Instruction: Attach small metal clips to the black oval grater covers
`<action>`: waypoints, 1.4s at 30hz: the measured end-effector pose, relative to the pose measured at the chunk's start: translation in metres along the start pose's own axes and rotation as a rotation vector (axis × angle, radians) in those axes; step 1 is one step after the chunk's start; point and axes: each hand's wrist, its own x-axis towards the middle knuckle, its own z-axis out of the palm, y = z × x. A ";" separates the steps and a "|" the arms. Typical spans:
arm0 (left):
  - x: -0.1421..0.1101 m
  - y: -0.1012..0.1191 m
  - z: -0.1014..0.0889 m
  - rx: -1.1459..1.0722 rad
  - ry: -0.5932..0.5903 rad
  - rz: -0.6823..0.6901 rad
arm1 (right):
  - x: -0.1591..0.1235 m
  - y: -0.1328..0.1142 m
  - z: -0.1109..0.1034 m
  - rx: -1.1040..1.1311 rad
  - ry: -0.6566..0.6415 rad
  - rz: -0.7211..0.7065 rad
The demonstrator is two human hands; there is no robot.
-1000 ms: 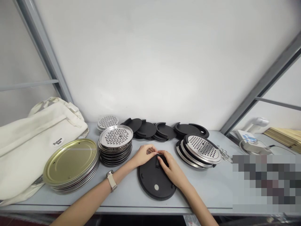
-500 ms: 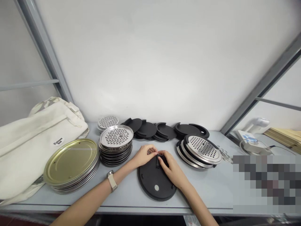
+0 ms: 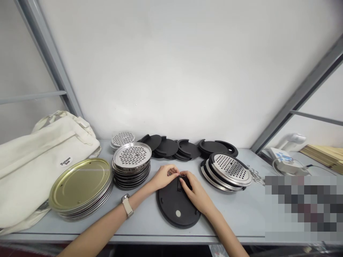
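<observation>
A black round plastic base with a pale round spot lies on the table under both my hands. At its far edge, my left hand is closed in a pinch, thumb and forefinger on a small metal wire ring. My right hand is closed as well, its fingertips at the same ring and its thumb low beside a raised slot on the base. The fingers hide most of the ring. To the right is a stack of round grater plates in black holders, with several wire rings beside it.
Left of my hands stand a stack of round metal grater plates, gold-coloured lids and a cream cloth bag. Black holders line the wall. A white box with a cable lies right. The table's front edge is close.
</observation>
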 end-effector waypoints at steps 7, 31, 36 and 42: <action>0.000 0.000 0.000 -0.004 -0.002 0.001 | 0.000 0.000 0.000 0.008 -0.006 0.003; -0.001 0.003 -0.001 -0.004 -0.014 -0.009 | 0.000 0.000 -0.001 0.001 -0.009 -0.004; -0.001 0.002 -0.001 -0.007 -0.004 -0.001 | 0.000 0.000 -0.001 0.007 -0.009 -0.001; -0.001 0.002 0.001 -0.009 0.010 0.001 | 0.000 -0.001 -0.001 0.030 -0.011 0.004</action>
